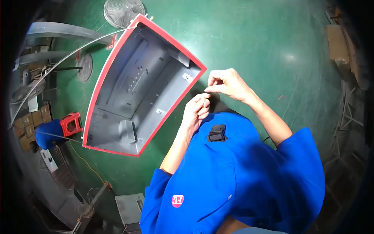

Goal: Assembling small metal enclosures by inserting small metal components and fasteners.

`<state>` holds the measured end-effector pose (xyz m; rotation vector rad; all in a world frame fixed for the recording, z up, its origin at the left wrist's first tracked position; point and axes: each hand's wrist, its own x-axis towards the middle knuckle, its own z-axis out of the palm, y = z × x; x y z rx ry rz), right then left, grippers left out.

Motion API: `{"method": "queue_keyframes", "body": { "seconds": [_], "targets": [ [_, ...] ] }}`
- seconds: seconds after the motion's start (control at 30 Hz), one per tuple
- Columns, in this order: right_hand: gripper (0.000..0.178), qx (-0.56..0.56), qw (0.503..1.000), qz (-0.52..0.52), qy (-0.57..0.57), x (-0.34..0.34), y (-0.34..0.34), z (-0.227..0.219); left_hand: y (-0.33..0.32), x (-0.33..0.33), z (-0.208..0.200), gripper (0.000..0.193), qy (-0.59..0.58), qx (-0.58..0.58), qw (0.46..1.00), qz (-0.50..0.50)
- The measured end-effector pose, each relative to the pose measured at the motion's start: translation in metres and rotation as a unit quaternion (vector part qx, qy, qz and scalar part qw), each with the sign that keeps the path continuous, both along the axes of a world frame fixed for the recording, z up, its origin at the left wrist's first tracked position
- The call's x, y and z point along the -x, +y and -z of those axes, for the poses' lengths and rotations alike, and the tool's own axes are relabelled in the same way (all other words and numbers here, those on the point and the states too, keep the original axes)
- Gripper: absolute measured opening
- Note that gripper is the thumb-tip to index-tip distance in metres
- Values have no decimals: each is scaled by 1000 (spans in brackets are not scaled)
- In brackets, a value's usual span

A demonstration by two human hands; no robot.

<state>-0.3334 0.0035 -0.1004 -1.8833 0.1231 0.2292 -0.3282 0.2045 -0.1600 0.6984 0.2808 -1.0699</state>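
In front of my body, my left hand (196,110) and my right hand (230,85) meet fingertip to fingertip, both closed in a pinch. Whatever lies between the fingers is too small to make out. To the left of them stands a large grey metal housing (146,87), its open side facing up. A red strip (176,106) runs around the housing's rim, and its right corner comes close to my fingers without touching them. Inside the housing are brackets, slots and a row of small holes.
A round fan (124,12) stands beyond the housing. A thin pale rod or tube (50,69) arches from its top corner toward the left. Far left, a person in blue (50,133) is beside a red stool (71,123). Cardboard (337,43) leans at the far right.
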Motion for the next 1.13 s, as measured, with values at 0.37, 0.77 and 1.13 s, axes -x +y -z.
{"method": "queue_keyframes", "body": {
  "seconds": [0.37,0.77,1.13],
  "targets": [
    [11,-67,998,-7,-5,-123,-35,14,-38,-96,-8,22,-25,-15,992,-121],
    [7,-120,973,-149,129,-178,-51,52,-60,-101,7,26,-27,48,988,-144],
    [13,8,970,-235,66,-286,-178,23,-183,-184,7,25,-44,8,988,-147]
  ]
}}
